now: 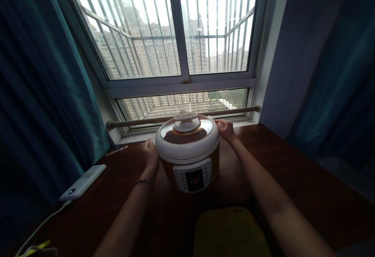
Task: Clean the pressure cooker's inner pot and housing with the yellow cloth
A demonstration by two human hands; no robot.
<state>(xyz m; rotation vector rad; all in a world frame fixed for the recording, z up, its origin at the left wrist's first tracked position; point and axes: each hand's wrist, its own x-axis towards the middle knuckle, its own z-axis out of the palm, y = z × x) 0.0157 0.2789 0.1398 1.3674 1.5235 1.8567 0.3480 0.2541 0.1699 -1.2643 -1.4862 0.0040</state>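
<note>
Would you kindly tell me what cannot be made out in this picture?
All in the head view:
1. Markings on the control panel of the electric cooker: too small and blurred.
2. The cooker's contents: nothing clear shows through the glossy lid.
3. Left hand fingertips: hidden behind the hand itself, so its grip is uncertain.
4. Yellow object: dark and cut off by the bottom edge.
5. White cable: cut off at the bottom edge.

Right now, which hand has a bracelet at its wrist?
The left hand, at the cooker: a bracelet circles its wrist, while the right hand shows none.
</note>
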